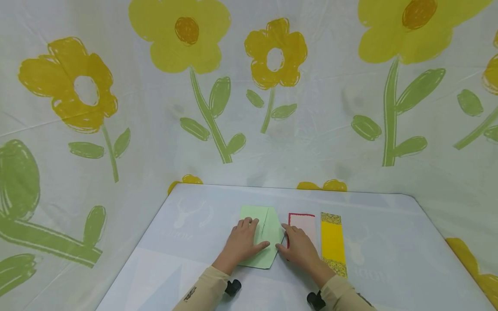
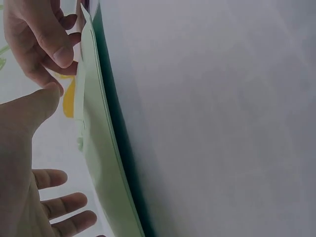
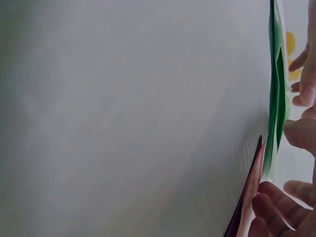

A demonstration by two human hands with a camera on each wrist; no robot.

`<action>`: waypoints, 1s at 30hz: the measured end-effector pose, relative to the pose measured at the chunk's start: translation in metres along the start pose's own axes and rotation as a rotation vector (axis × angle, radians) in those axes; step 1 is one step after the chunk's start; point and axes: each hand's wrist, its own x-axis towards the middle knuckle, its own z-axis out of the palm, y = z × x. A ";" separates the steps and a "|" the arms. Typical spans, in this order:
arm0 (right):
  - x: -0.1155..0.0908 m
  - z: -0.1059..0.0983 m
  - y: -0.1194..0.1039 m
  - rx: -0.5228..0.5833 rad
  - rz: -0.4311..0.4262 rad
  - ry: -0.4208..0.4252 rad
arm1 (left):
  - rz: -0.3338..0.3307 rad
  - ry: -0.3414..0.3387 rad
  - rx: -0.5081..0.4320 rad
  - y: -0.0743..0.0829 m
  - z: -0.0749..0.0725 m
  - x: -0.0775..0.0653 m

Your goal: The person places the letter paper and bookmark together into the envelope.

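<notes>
green paper (image 1: 272, 231): lower centre of frame, on bench (image 1: 163, 233) | left hand (image 1: 243, 239): fingers relaxed, over paper | right hand (image 1: 300, 248): loosely open, at paper's right edge | yellow strip (image 1: 332, 239): lower right of centre

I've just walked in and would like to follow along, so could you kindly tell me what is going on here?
A person is handling a pale green, folded sheet that looks like paper on a whitish table. The left hand is over it, fingers spread, while the right hand is at its angled right edge. To the right lie a pale pink, red-edged rectangular piece, partly hidden by that hand, and a yellow rectangular strip with speckled gold ends.
</notes>
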 end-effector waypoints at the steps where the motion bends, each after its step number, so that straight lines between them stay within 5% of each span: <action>1: 0.000 0.000 0.000 -0.005 0.001 0.002 | -0.001 0.000 0.002 0.000 0.000 0.000; 30: 0.006 0.011 -0.006 -0.035 0.030 0.058 | -0.013 -0.005 0.007 -0.002 0.005 -0.001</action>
